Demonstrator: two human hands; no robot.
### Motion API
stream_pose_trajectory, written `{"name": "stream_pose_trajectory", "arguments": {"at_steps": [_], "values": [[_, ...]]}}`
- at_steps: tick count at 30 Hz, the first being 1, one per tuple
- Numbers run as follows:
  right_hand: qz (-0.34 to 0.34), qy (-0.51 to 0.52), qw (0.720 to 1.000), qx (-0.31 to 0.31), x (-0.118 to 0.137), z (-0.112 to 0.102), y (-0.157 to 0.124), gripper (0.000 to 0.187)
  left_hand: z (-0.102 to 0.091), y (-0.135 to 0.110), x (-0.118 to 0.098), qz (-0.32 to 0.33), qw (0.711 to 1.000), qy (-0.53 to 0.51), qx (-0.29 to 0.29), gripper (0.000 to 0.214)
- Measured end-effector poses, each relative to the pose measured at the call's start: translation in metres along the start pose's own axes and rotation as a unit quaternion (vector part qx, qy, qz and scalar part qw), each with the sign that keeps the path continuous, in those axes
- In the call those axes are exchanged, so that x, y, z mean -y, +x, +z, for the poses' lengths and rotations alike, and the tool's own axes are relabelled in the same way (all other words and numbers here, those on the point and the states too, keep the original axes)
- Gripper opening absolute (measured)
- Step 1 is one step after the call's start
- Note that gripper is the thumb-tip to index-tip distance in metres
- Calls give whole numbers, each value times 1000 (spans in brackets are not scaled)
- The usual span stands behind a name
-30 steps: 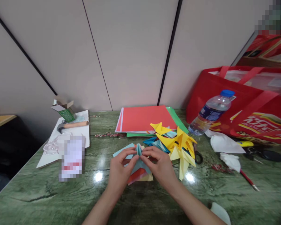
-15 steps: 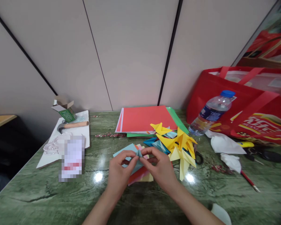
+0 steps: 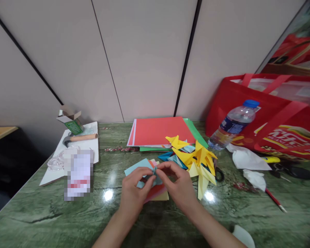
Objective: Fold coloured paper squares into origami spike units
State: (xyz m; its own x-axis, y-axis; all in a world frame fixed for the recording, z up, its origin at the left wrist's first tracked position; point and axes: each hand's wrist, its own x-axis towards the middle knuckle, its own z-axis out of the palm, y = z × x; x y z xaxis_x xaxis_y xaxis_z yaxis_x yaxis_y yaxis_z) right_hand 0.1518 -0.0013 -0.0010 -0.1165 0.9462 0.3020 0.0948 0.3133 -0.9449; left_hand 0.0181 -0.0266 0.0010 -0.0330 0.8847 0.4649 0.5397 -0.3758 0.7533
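You seem to be folding, with your left hand (image 3: 136, 187) and right hand (image 3: 180, 184) both pinching the small blue paper (image 3: 154, 170) over the paper pile (image 3: 158, 193) on the counter (image 3: 67, 220), so the next press likely needs gentle, neat fingers.

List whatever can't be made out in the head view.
Head view:
- Small light-blue folded paper: folds mostly covered by fingers of the left hand and right hand.
- Red fabric shopping bag: far side cut off by the right edge.
- White curved piece: cut off by the bottom edge.
- White rectangular packet: print lost to pixelation.
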Motion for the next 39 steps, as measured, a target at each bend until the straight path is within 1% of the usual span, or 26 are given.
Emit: {"name": "stream_pose_trajectory", "arguments": {"at_steps": [3, 8, 12, 16, 21, 30, 33, 37, 39], "values": [[10, 13, 1000, -5, 0, 1, -1, 3, 0, -1, 0, 11, 1000, 3, 6, 7], [40, 29, 998, -44, -2, 2, -3, 7, 0, -1, -1, 35, 999, 12, -13, 7], [32, 19, 999, -33, -1, 1, -3, 4, 0, 0, -3, 37, 999, 12, -16, 7], [21, 10, 999, -30, 2, 0, -2, 3, -1, 0, -5, 23, 1000, 10, -10, 7], [0, -6, 1000, -19, 5, 0, -2, 5, -1, 0, -5, 22, 1000, 12, -17, 8], [-37, -30, 999, 12, 5, 0, -1, 10, 0, -1, -2, 28, 1000, 6, -11, 9], [-30, -19, 999, 24, 3, -1, 1, 9, 0, -1, -3, 5, 1000, -15, -11, 9], [13, 34, 999, 35, -2, -3, 2, 6, -1, 1, -5, -56, 997, -56, -16, 9], [31, 61, 997, 44, -5, -2, 3, 5, -2, 2, -6, -74, 994, -71, -24, 11]]}}
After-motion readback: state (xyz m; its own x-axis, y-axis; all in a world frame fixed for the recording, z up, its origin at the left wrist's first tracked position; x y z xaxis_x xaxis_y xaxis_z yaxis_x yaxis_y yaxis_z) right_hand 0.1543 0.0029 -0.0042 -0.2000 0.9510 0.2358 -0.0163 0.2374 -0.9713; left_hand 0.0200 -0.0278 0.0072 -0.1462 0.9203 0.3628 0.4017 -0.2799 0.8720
